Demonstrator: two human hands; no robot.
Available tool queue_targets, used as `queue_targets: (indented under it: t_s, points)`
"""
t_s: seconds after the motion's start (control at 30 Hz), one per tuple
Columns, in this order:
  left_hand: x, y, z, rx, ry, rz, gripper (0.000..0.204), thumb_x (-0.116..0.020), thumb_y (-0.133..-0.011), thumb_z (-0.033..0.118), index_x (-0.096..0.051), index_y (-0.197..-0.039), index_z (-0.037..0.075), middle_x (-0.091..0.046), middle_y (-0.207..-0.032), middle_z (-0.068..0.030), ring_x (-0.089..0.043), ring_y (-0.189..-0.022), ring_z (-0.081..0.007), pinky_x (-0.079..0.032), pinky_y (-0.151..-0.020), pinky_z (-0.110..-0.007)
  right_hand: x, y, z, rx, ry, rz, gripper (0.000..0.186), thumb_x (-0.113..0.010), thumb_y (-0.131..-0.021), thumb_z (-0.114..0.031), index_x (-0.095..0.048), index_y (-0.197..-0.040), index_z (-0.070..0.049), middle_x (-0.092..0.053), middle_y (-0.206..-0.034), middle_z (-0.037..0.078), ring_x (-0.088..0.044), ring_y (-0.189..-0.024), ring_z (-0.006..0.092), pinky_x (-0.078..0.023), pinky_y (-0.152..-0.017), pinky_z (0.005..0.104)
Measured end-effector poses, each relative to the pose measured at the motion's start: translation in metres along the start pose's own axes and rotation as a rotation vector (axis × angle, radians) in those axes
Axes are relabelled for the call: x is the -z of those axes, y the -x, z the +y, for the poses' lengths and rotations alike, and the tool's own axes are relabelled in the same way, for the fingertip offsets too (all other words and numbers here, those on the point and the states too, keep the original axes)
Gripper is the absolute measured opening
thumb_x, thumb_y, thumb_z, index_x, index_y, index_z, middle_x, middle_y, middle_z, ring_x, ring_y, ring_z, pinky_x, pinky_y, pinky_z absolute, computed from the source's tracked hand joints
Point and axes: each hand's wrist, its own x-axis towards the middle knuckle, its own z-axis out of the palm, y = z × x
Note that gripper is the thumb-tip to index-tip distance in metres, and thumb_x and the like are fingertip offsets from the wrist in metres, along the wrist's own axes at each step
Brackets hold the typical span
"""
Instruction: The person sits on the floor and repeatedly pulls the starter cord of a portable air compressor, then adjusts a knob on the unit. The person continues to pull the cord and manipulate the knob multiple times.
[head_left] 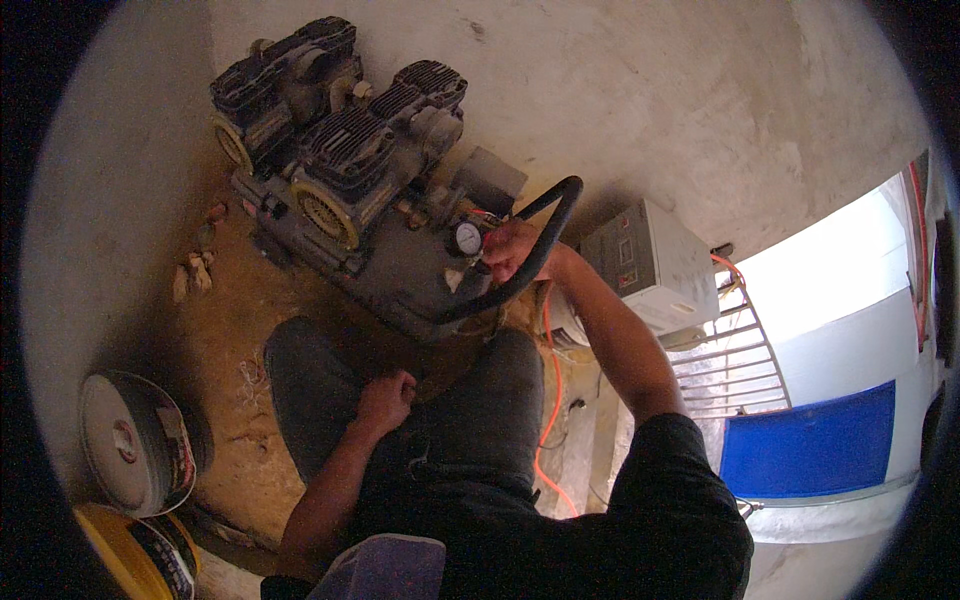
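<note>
A dusty black air compressor (385, 275) with finned motor heads stands in front of me against the wall. My right hand (511, 250) reaches to its near end, beside the curved black handle (562, 215). The fingers are bent in close to a round white-faced pressure gauge (467, 238), around a small part that they mostly hide. Over my lap, near my left thigh, my left hand (386, 401) is curled closed, with nothing seen in it.
A grey box-shaped electrical unit (650, 265) sits to the right of the compressor. An orange hose (548, 430) runs along the floor there. A lidded bucket (135, 443) and a yellow bucket (130, 550) stand at the left. Metal bars (735, 355) and a blue panel (810, 440) are at the right.
</note>
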Motion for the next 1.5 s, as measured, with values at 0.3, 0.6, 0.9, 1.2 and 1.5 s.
queue_targets:
  t_s: [0.3,0.6,0.9,1.2,1.5]
  points:
    - [0.004,0.003,0.003,-0.012,0.043,0.043,0.02,-0.06,-0.089,0.019,-0.061,-0.105,0.008,-0.067,-0.097,-0.0146,-0.064,-0.093,-0.0345,-0.05,-0.081,-0.046,-0.016,0.003,-0.025,-0.259,-0.132,0.142,0.014,-0.076,-0.077,-0.012,-0.064,-0.078,-0.006,-0.06,-0.072,0.001,-0.055,-0.066,0.0156,-0.043,-0.062,0.0315]
    - [-0.002,0.002,0.0,-0.023,-0.011,0.078,0.018,-0.06,-0.089,0.018,-0.061,-0.104,0.008,-0.068,-0.096,-0.0145,-0.064,-0.091,-0.0346,-0.05,-0.08,-0.047,-0.014,-0.002,-0.012,-0.221,-0.114,0.093,0.019,-0.063,-0.086,-0.005,-0.051,-0.071,-0.006,-0.05,-0.064,0.0,-0.05,-0.057,0.0136,-0.041,-0.055,0.0306]
    - [-0.006,0.001,-0.004,-0.015,0.041,0.052,0.02,-0.06,-0.09,0.018,-0.062,-0.107,0.008,-0.067,-0.098,-0.0142,-0.064,-0.092,-0.0342,-0.05,-0.08,-0.046,-0.004,0.0,0.024,-0.234,-0.283,0.064,0.015,-0.067,-0.085,-0.015,-0.056,-0.078,-0.007,-0.055,-0.072,0.001,-0.054,-0.068,0.0144,-0.043,-0.061,0.0323]
    - [-0.009,-0.002,-0.009,-0.056,0.021,0.066,0.019,-0.059,-0.091,0.019,-0.061,-0.107,0.008,-0.067,-0.099,-0.014,-0.064,-0.093,-0.0343,-0.05,-0.081,-0.046,0.004,0.001,0.025,-0.149,0.161,0.031,0.039,-0.071,-0.084,-0.027,-0.062,-0.118,-0.01,-0.062,-0.1,0.003,-0.058,-0.092,0.0177,-0.049,-0.072,0.0359]
    - [-0.005,-0.002,0.001,-0.035,0.063,0.041,0.018,-0.059,-0.09,0.018,-0.061,-0.105,0.009,-0.068,-0.096,-0.0135,-0.064,-0.091,-0.035,-0.05,-0.079,-0.047,0.01,0.002,0.032,0.125,0.457,0.047,0.015,-0.065,-0.086,-0.01,-0.056,-0.077,-0.003,-0.057,-0.07,0.003,-0.056,-0.064,0.0166,-0.044,-0.061,0.0317]
